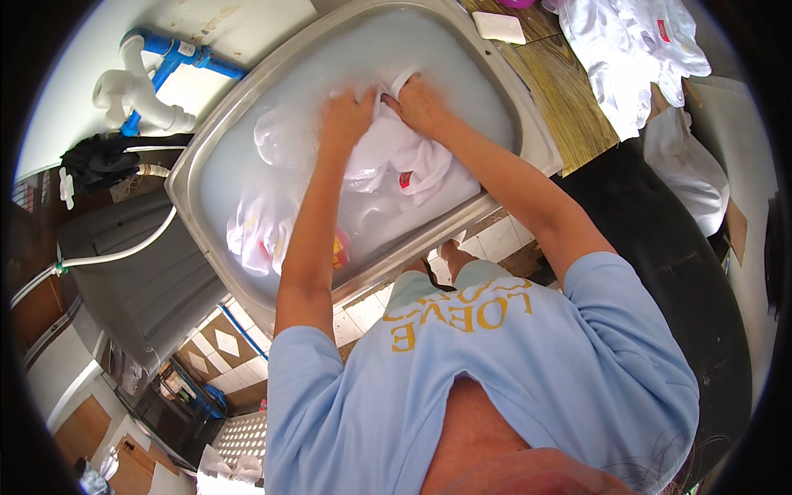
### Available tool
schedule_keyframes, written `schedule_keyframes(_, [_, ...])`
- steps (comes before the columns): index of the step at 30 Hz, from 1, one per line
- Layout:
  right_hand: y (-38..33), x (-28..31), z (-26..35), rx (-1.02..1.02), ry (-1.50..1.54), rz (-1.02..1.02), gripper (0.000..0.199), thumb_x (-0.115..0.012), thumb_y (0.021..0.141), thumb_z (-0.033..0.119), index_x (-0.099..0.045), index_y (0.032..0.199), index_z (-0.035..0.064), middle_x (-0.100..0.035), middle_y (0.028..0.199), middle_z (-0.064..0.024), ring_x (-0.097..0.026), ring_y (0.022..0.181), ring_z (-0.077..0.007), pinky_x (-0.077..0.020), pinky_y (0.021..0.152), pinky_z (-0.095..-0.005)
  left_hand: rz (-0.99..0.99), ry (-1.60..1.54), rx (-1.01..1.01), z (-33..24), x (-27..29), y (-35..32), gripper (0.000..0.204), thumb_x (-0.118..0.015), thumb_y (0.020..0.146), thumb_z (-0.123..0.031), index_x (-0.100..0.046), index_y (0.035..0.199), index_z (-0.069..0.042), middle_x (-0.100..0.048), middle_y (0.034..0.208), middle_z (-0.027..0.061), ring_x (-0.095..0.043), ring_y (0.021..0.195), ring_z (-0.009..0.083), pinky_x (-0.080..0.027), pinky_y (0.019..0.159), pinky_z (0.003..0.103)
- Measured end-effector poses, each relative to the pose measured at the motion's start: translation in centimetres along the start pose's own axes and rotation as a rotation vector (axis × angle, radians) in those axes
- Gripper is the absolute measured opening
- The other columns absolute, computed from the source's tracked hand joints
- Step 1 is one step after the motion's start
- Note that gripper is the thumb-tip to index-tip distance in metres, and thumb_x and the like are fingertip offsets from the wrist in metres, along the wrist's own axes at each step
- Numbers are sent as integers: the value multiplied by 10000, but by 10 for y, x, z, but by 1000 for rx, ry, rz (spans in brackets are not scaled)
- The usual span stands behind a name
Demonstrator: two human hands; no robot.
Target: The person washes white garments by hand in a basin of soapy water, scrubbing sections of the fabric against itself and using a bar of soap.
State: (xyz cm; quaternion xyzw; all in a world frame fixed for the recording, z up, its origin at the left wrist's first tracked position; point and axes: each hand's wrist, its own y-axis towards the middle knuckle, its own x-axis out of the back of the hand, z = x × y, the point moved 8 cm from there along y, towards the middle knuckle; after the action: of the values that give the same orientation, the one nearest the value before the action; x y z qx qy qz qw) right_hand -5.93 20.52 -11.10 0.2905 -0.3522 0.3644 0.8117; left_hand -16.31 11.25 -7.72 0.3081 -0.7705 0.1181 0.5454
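A wide metal basin [186,177] holds cloudy, greyish water. In it lies a soaked white garment [384,153] with a small red label, partly under the surface. My left hand [350,117] is closed on the garment's cloth, its fingers partly sunk in the water. Just to its right, my right hand [421,106] pinches another part of the same cloth, and a white edge stands up beside its fingers. Nearer the basin's left front, another white cloth [257,235] with coloured print floats, partly behind my left forearm.
A white bar of soap [499,27] lies on the wooden board [553,78] right of the basin, with more white clothes [631,54] beyond it. White and blue pipes with a tap [136,95] stick out at the left. A white hose [124,254] curves below them.
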Motion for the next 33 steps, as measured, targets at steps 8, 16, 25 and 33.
schedule_keyframes(8, [22,1,-5,-413,719,-3,382,-597,842,315,-599,1150,89,-616,1047,-164,-611,891,-317,-501,764,-396,-287,-548,-24,63,-67,11,341,-640,794,-261,-624,1087,-87,-625,1037,195,-578,960,354,-450,856,413])
schedule_keyframes(16, [10,21,42,-677,1726,32,424,-524,874,446,-627,1063,81,-635,949,-44,-612,834,-181,-501,728,-269,-394,-383,69,-82,74,-15,229,-701,747,-266,-609,775,-58,-601,797,106,-583,792,282,-451,710,365])
schedule_keyframes(25, [41,-19,3,-385,1530,311,173,-489,891,195,-605,945,80,-632,871,-44,-610,757,-147,-508,658,-279,-475,-674,288,-56,60,-14,243,-649,758,-236,-620,609,-48,-570,553,145,-489,485,250,-418,525,386])
schedule_keyframes(33, [19,49,33,-767,1314,-8,234,-604,815,227,-631,913,17,-639,825,-81,-614,744,-169,-486,642,-310,-415,-434,341,29,67,10,376,-686,756,-419,-670,672,-53,-564,537,164,-555,520,305,-448,557,403])
